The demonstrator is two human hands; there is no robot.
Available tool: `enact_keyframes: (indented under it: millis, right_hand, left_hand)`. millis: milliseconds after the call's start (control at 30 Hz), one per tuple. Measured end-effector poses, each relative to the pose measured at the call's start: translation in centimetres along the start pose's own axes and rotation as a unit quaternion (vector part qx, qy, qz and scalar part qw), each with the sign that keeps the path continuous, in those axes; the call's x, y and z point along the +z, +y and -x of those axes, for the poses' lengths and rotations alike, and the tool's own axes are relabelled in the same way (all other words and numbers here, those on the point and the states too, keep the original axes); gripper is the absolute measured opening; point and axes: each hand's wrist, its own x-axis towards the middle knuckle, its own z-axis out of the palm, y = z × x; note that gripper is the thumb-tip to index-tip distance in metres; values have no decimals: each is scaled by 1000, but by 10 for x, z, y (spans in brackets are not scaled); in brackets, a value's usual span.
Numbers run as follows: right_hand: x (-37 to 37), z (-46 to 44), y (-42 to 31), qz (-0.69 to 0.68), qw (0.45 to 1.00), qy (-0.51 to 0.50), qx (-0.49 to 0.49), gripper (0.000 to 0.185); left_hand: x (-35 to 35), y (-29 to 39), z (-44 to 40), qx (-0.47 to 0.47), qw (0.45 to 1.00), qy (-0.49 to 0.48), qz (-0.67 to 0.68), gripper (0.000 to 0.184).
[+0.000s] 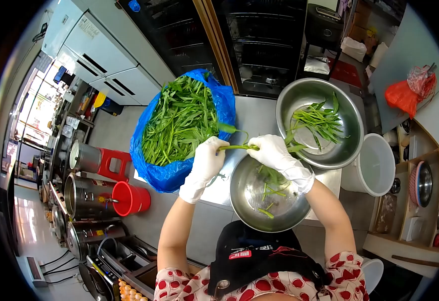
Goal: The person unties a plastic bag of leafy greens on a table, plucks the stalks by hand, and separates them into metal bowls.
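My left hand [209, 159], in a white glove, pinches one end of a green stem [237, 147]. The stem runs across to my right hand [269, 150], also gloved and closed on it, with leaves showing around that hand. Below my right hand is a steel bowl [244, 203] holding a few short stem pieces [265, 212]. Left of my hands, a blue plastic bag [165, 178] is heaped with leafy greens [179, 120]. A larger steel basin [347, 145] at the upper right holds a bunch of green stems [316, 120].
A white bucket [377, 168] stands right of the large basin. On the left are a red bucket [138, 198], a red stool [115, 163] and steel pots [81, 193]. Glass-door cabinets [259, 45] stand behind. Shelves [405, 200] line the right side.
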Motion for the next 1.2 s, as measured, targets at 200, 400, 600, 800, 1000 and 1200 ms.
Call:
enact_keyframes:
  millis: [200,400,600,800,1000,1200]
  right_hand:
    - [-37,11,10,-5,996,-51,76,28]
    - [-49,18,27,-19,995,-36,94,23]
    - [-44,16,14,13,994,-79,77,21]
    - [-50,26,43,-103,992,41,63,33]
    - [-104,63,73,-157,973,89,146,24]
    - [-96,78,66,-185,964,8,191,17]
  left_hand:
    - [20,-22,-1,-123,987,37,102,15]
    - [35,-37,4,-31,995,80,-55,35]
    - [4,42,-10,197,956,29,-215,42]
    - [9,18,-2,128,966,-22,-225,11]
    - [-11,-12,17,99,969,27,-226,12]
    - [-26,-16,25,86,969,46,-227,13]
